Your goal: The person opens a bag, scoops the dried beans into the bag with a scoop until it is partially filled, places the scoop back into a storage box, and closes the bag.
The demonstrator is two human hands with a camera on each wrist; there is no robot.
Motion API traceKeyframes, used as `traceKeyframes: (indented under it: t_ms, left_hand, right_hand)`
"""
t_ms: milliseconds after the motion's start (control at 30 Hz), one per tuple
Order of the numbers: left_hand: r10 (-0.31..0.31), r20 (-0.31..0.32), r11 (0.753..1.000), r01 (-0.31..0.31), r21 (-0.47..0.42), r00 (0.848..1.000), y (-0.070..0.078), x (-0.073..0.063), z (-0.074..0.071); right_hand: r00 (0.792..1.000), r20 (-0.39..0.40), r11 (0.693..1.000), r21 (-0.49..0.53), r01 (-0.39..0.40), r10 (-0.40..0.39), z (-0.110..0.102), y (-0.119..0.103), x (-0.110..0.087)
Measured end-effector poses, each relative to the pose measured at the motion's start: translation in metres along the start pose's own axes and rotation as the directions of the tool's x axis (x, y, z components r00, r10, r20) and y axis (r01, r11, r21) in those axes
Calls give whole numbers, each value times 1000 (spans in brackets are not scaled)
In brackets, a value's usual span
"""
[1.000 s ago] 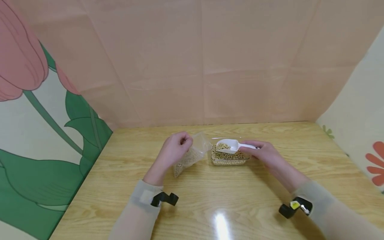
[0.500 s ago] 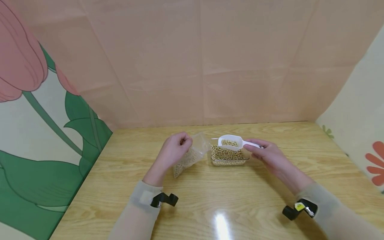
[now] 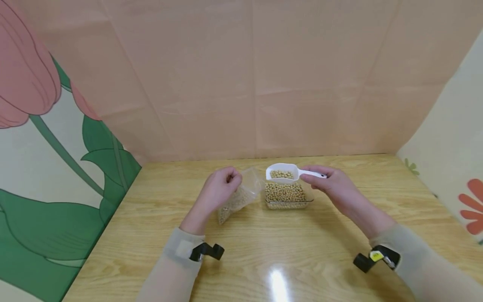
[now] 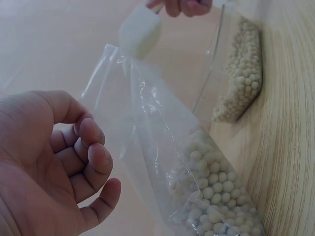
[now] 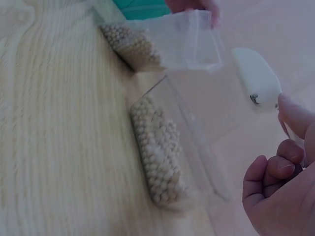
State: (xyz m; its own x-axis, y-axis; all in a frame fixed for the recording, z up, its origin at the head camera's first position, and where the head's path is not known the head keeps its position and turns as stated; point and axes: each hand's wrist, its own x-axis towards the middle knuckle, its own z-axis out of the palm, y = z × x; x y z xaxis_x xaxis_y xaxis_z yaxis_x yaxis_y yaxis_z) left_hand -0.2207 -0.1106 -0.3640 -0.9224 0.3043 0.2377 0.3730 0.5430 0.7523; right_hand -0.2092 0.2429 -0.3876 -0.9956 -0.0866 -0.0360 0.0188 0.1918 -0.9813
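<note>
My left hand (image 3: 222, 186) pinches the upper edge of a clear plastic zip bag (image 4: 152, 128), its fingers curled. Pale round beans, probably soybeans (image 4: 216, 191), fill the bag's lower part, and its mouth leans right. My right hand (image 3: 337, 188) grips the handle of a white scoop (image 3: 282, 171), which carries a small heap of beans (image 3: 281, 175). The scoop is above the back of a clear rectangular container (image 3: 288, 204) that holds many of the same beans (image 5: 157, 152). In the left wrist view the scoop appears close to the bag's mouth.
Bag and container stand side by side on the wood-grain table (image 3: 241, 243). A plain pinkish sheet (image 3: 256, 84) rises behind the table's back edge. Flower-printed panels (image 3: 49, 176) border the left and right sides.
The loaded scoop has risen off the beans in the container, with my right hand lifting it and, lately, shifting it left toward the bag. My left hand and the bag stay nearly still.
</note>
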Motion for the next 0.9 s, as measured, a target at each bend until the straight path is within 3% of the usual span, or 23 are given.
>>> traceKeyframes:
  t_ms: [400,633,900]
  left_hand:
    - [-8,-11,1000,8,2,1000,-1,0,-1]
    - [-5,-6,1000,5,-12,1000,-2,1,0]
    - [2,-10,1000,-2,-1,1000,-2,1,-1]
  right_hand:
    - [999,38,982,-187,29,-23,30,-35,7]
    - [999,49,970,-241,33,-22,39,-45,7]
    - [993,63,930,-349,112,-96,46,-57,9]
